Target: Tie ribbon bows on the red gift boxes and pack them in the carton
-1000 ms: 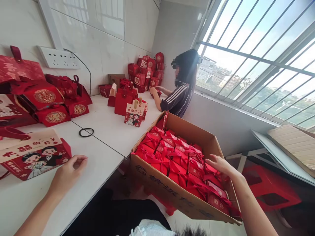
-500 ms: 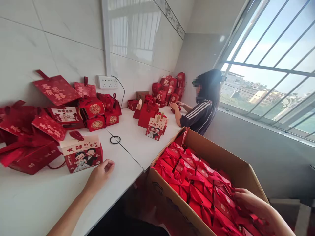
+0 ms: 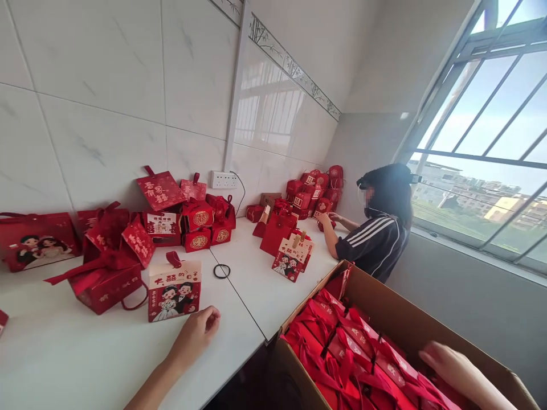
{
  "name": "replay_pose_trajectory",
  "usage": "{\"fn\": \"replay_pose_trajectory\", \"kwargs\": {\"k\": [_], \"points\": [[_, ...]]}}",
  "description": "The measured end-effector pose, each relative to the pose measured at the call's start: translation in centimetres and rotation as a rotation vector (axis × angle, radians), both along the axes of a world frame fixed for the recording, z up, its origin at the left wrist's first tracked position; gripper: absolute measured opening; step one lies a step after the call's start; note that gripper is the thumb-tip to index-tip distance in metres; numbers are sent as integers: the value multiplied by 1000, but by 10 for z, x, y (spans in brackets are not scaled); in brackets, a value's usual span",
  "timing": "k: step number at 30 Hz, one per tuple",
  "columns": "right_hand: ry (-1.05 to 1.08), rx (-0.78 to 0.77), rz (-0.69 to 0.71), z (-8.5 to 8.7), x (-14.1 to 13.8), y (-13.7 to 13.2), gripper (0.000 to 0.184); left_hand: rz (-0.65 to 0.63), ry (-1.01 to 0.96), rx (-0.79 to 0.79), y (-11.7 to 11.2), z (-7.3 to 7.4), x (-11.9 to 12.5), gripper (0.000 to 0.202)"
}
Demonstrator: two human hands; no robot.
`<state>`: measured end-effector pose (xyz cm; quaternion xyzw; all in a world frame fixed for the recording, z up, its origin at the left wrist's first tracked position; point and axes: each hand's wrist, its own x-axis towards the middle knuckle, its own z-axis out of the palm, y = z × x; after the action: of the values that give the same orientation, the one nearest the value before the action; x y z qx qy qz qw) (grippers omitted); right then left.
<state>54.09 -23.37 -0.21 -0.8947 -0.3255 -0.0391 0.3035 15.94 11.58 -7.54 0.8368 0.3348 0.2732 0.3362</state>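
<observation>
My left hand (image 3: 200,335) rests on the white table (image 3: 239,356) with its fingers curled in and nothing showing in them. Just beyond it stands a red and cream gift box (image 3: 175,293) with a cartoon bridal couple and a red handle. Over the right side of a cardboard carton (image 3: 427,304) is my right hand (image 3: 450,364), smeared by motion, so its fingers cannot be made out. Rows of red gift boxes (image 3: 359,333) tied with red ribbons fill the carton beneath it.
Several red gift boxes (image 3: 199,219) are piled along the tiled wall, and a black ring (image 3: 221,271) lies on the table. Across the table a person (image 3: 371,239) handles a small red box. More red boxes (image 3: 314,191) are stacked in the corner near the barred window.
The view has swung left and up. My right hand, earlier at the ribbons in the carton, has lifted away from them. My left hand stays by the cartoon-couple gift box.
</observation>
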Motion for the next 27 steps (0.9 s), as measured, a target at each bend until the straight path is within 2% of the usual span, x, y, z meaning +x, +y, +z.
{"fn": "replay_pose_trajectory", "kwargs": {"k": [1, 2, 3, 6, 9, 12, 14, 17, 19, 21, 22, 24, 25, 27], "points": [[-1, -26, 41, 6, -1, 20, 18, 0, 4, 16, 0, -1, 1, 19], [29, -130, 141, 13, -5, 45, 16, 0, 12, 31, -1, -1, 1, 19], [-11, -154, 249, 20, -11, 73, 15, -3, 22, 43, -1, -1, 1, 19], [-177, -49, 419, 34, -35, 167, 18, -17, 61, 66, -3, -1, 0, 21], [-206, 23, 404, 33, -51, 246, 28, -30, 81, 58, -5, 2, -1, 27], [-165, 30, 387, 25, -57, 291, 31, -24, 58, 7, -8, 2, -2, 30], [-130, 21, 438, 22, -64, 302, 27, -4, 27, -61, -8, 2, -3, 30], [-88, 24, 621, 28, -83, 300, 22, 48, -71, -170, -3, 11, -5, 31], [-59, 45, 784, 38, -101, 291, 21, 91, -166, -211, 3, 29, -7, 37], [-15, 99, 1008, 52, -122, 278, 20, 86, -237, -256, 8, 55, -6, 43], [22, 150, 1190, 59, -132, 272, 22, 34, -246, -301, 8, 70, -4, 46], [96, 219, 1483, 73, -152, 261, 29, -197, -221, -448, 3, 95, 2, 51], [135, 231, 1586, 79, -160, 257, 33, -340, -207, -511, -2, 104, 7, 56], [217, 223, 1666, 86, -173, 250, 36, -545, -187, -627, -16, 115, 15, 63]]}}
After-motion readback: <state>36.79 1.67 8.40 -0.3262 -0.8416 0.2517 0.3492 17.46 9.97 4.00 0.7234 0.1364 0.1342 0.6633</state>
